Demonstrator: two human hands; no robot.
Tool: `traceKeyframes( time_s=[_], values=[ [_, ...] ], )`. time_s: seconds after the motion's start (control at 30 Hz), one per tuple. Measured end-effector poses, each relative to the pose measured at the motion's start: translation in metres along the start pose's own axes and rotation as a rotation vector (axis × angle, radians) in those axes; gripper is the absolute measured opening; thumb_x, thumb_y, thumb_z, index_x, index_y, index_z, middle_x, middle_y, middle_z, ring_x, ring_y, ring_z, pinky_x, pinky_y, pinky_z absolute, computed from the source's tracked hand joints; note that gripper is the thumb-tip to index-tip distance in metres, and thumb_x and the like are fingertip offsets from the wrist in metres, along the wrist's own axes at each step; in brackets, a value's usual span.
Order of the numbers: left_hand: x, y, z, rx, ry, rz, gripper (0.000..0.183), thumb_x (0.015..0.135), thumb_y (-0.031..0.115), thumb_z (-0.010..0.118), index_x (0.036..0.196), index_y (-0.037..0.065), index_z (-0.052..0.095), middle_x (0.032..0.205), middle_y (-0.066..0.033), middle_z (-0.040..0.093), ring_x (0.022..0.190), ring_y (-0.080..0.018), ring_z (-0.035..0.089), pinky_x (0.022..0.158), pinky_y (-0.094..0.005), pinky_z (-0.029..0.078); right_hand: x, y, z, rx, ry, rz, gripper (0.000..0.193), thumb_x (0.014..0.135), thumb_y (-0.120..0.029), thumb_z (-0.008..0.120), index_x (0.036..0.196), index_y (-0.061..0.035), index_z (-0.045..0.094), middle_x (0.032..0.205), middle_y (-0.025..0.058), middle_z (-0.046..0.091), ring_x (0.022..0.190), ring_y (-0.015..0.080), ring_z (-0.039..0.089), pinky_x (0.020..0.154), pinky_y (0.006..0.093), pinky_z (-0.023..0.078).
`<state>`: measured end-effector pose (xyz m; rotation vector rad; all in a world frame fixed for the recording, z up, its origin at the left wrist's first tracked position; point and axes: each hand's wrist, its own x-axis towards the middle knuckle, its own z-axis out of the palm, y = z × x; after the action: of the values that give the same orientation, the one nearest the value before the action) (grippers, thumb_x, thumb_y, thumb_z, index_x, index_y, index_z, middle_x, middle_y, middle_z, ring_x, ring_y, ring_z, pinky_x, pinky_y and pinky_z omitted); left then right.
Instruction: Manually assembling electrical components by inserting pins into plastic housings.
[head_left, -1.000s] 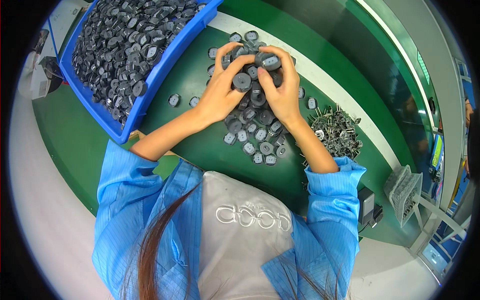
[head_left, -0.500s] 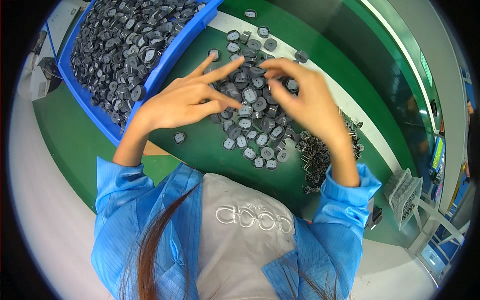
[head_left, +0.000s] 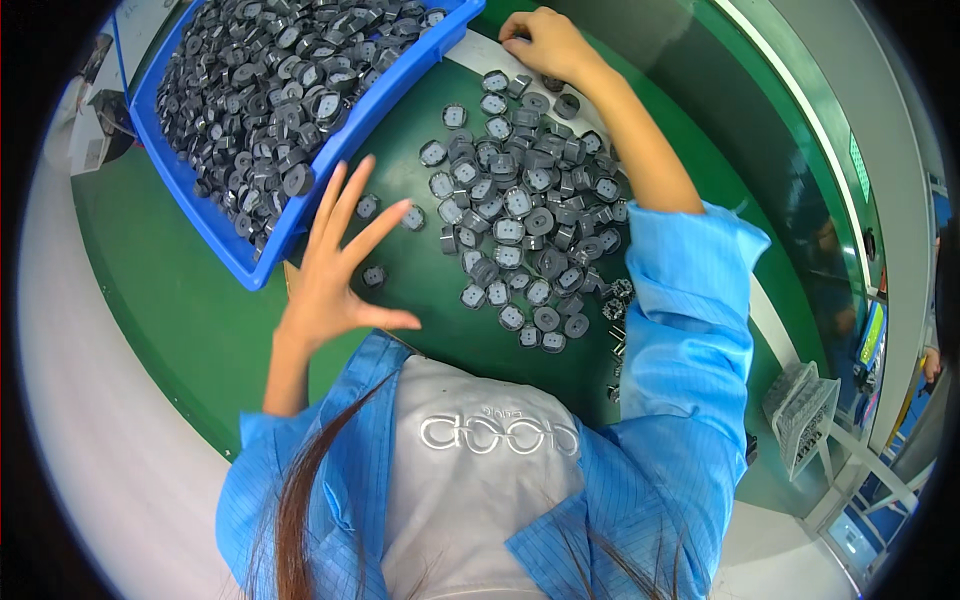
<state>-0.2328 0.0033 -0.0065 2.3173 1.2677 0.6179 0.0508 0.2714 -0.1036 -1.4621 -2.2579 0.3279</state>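
The left hand point(head_left: 330, 268) is spread wide with nothing in it, raised between the bin and the pile, its fingertips near the bin's edge. The right hand point(head_left: 548, 44) reaches past the far end of the pile, over the white strip point(head_left: 482, 52); its fingers curl inward, and whether they hold anything cannot be told. The pile point(head_left: 538, 221) of dark round parts lies heaped on the green table point(head_left: 424, 292), between the two forearms. Three loose parts point(head_left: 413, 217) sit apart from it, just beside the left hand. To the left stands the blue bin point(head_left: 378, 123), heaped with similar parts. Metal pieces point(head_left: 618, 345) show beside the right sleeve point(head_left: 690, 290), partly hidden by it. Farther right are clear trays point(head_left: 803, 420).
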Motion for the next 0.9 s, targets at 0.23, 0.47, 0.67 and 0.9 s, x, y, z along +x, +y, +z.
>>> traceKeyframes(
  time_s=[0.23, 0.47, 0.67, 0.9],
  values=[
    [-0.020, -0.030, 0.045, 0.070, 0.047, -0.171, 0.146, 0.040, 0.059, 0.092, 0.160, 0.011, 0.023, 0.166, -0.0236, 0.012, 0.150, -0.0465, 0.020, 0.120, -0.0553, 0.024, -0.089, 0.015, -0.088, 0.271, -0.207, 0.299, 0.027, 0.102, -0.021, 0.052, 0.120, -0.0091, 0.068, 0.091, 0.0073, 0.071, 0.087, 0.0199, 0.070, 0.083, 0.0307, 0.053],
    [0.051, -0.036, 0.050, -0.078, -0.064, 0.112, 0.148, 0.036, 0.065, 0.089, 0.160, 0.013, 0.026, 0.166, -0.0200, 0.016, 0.148, -0.0460, 0.026, 0.121, -0.0544, 0.025, -0.165, -0.015, -0.074, 0.457, 0.004, 0.114, 0.028, 0.102, -0.012, 0.050, 0.124, -0.0046, 0.065, 0.127, 0.0110, 0.061, 0.123, 0.0257, 0.056, 0.107, 0.0347, 0.041],
    [0.100, -0.037, 0.055, -0.607, -0.148, 0.128, 0.109, 0.079, 0.080, 0.054, 0.154, 0.004, 0.037, 0.160, -0.0195, 0.034, 0.150, -0.0346, 0.029, 0.122, -0.0470, 0.019, -0.207, -0.030, -0.092, 0.427, -0.049, 0.125, 0.030, 0.101, -0.015, 0.052, 0.128, -0.0059, 0.062, 0.140, 0.0113, 0.055, 0.130, 0.0276, 0.052, 0.110, 0.0355, 0.040],
    [0.162, -0.030, 0.044, -0.525, -0.156, 0.329, 0.055, 0.105, 0.045, 0.043, 0.109, -0.002, 0.073, 0.103, -0.0100, 0.074, 0.090, -0.0165, 0.067, 0.077, -0.0292, 0.049, -0.254, -0.033, -0.151, 0.643, -0.112, 0.164, 0.030, 0.098, -0.016, 0.062, 0.124, -0.0030, 0.065, 0.119, 0.0120, 0.071, 0.111, 0.0178, 0.066, 0.099, 0.0318, 0.049]
  ],
)
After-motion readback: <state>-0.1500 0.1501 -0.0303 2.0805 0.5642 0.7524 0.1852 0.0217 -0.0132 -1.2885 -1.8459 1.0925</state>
